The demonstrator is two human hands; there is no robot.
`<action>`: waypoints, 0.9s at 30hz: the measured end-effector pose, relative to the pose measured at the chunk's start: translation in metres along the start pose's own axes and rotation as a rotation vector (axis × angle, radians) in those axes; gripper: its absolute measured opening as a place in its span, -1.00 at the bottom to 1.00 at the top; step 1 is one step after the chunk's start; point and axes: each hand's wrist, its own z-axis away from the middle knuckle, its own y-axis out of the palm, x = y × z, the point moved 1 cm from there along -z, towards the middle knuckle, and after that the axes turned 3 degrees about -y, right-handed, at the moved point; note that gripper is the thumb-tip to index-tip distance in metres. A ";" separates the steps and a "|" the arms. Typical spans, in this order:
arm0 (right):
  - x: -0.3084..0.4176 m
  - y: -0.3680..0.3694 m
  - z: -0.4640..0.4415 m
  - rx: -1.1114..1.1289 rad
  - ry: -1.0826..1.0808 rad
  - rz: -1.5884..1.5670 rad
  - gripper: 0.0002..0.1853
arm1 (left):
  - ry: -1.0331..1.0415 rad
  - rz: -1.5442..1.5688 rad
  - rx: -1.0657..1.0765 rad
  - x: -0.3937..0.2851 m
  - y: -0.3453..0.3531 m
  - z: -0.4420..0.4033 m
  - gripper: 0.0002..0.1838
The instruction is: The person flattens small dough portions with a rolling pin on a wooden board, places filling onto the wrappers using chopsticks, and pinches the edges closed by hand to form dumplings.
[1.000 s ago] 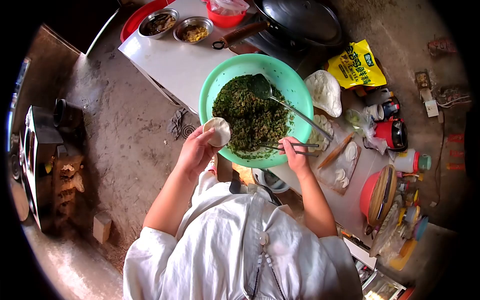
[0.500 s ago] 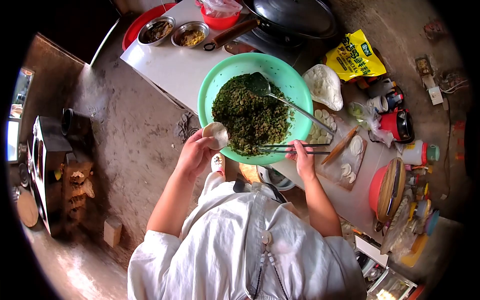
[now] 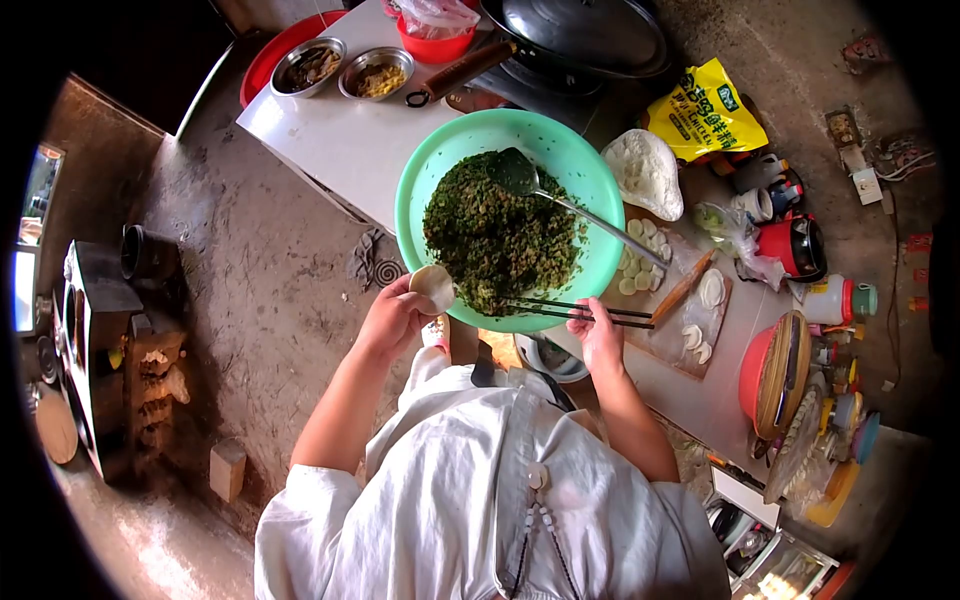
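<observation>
Between the thumb and fingers of my left hand (image 3: 393,315) is a round dumpling wrapper (image 3: 433,288), held beside the bowl's near left rim. My right hand (image 3: 600,338) grips a pair of dark chopsticks (image 3: 632,316), whose tips reach over the near edge of the filling. The green bowl (image 3: 412,190) holds a dark green chopped filling (image 3: 480,240). A metal spatula (image 3: 590,212) rests in it, its handle leaning over the right rim. On a board (image 3: 655,345) to the right lie flat dough rounds (image 3: 640,262), a rolling pin (image 3: 684,290) and several folded dumplings (image 3: 697,343).
A bag of flour (image 3: 642,172) and a yellow seasoning bag (image 3: 705,110) stand right of the bowl. Behind are two metal bowls (image 3: 376,74), a red bowl (image 3: 437,45) and a lidded black wok (image 3: 585,38). A red basin with a woven lid (image 3: 780,375) sits at the right.
The chopsticks have tilted, their right ends dropping lower. My right hand has shifted slightly down and left. My left hand has lowered a little with the wrapper.
</observation>
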 end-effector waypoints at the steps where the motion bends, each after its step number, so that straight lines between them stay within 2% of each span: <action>1: 0.000 -0.001 -0.001 0.000 -0.003 0.000 -0.75 | -0.010 0.006 0.003 0.003 -0.002 -0.003 -0.57; 11: 0.031 0.003 0.003 -0.098 -0.025 -0.155 -0.73 | -0.059 -0.008 0.047 0.025 0.018 -0.039 -0.53; 15: 0.062 0.036 0.033 -0.136 -0.214 -0.109 -0.72 | -0.037 -0.055 0.124 0.035 0.043 -0.057 -0.61; 18: 0.068 0.047 0.056 -0.019 -0.577 0.289 -0.74 | -0.068 0.054 0.170 0.031 0.065 -0.058 -0.55; 21: 0.077 0.055 0.075 0.274 -1.147 0.796 -0.87 | -0.097 0.087 0.201 0.024 0.078 -0.053 -0.53; 23: 0.068 0.052 0.074 0.416 -1.350 0.811 -0.91 | -0.118 0.115 0.200 0.022 0.080 -0.054 -0.52; 26: 0.075 0.052 0.082 0.623 -1.452 1.020 -0.76 | -0.157 0.123 0.262 0.020 0.075 -0.057 -0.51; 27: 0.077 0.052 0.082 0.623 -1.451 1.021 -0.76 | -0.172 0.120 0.302 0.019 0.074 -0.056 -0.51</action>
